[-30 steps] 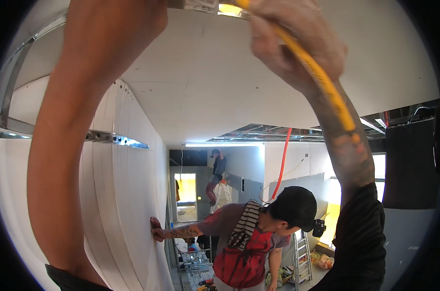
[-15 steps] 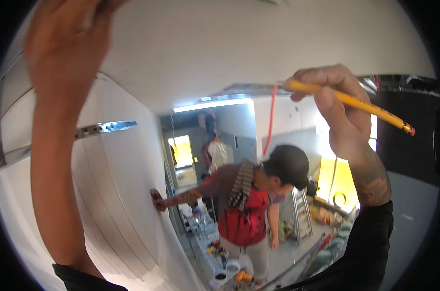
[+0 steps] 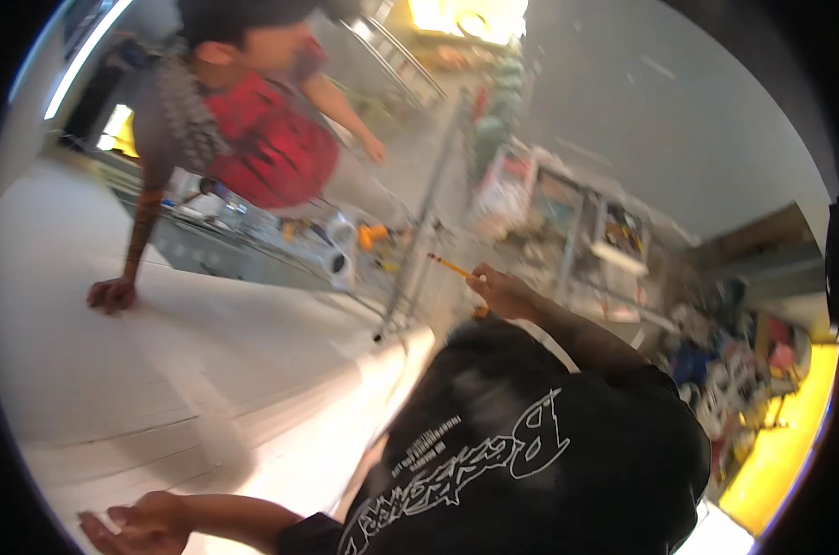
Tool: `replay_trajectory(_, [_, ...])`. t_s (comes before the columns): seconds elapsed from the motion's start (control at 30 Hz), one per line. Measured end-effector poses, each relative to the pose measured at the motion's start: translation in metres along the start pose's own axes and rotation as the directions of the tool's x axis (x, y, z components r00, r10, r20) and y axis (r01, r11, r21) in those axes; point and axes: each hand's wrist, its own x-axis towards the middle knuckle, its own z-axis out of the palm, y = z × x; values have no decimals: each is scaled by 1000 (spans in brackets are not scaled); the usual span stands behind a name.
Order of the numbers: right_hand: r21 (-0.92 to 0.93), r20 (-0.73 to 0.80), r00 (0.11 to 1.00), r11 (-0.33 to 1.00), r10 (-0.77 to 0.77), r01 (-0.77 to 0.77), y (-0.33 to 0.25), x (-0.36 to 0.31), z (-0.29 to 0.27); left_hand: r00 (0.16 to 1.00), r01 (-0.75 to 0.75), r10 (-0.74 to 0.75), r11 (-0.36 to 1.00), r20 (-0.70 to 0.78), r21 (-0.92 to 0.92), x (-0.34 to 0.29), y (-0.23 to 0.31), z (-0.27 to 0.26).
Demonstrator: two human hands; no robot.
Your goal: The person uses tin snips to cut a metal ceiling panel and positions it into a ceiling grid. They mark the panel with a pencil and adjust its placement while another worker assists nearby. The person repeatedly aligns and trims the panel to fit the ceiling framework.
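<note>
Your right hand (image 3: 507, 293) dropped from overhead, pinching one yellow pencil (image 3: 452, 266) ahead of your black shirt (image 3: 503, 398). Left hand (image 3: 144, 524) also lower, fingers parted, by white wall (image 3: 281, 338). One co-worker (image 3: 271, 143) beyond.

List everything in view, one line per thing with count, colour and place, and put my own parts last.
Pencil: one, yellow, near centre
Co-worker: one, red-and-black top, upper left
White panelling: one stretch, white, lower left, under the co-worker's hand
Ladder: one, pale, top
Round objects: two, white, left of centre
Orange item: one, orange, beside them
Metal bar: one, grey, upper centre
Light tube: one, white, upper left
Clutter: uncountable, mixed colours, right
Shirt: one, black, lower centre
Left hand: one, bare, lower left
Right hand: one, bare, gripping the pencil
</note>
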Motion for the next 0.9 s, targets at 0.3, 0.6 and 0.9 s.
replay_trajectory(0.3, [-114, 206, 835, 860, 511, -498, 110, -155, 64, 688, -167, 81, 985, 721, 49, -110, 3, -71])
replay_trajectory(0.6, [-387, 360, 721, 798, 592, -462, 69, -136, 59, 675, -174, 98, 984, 731, 29, -124, -9, -68])
replay_trajectory(0.9, [-452, 474, 823, 889, 312, -77, 117, -119, 92, 650, -50, 53, 998, 758, -26, -122, 0, -75])
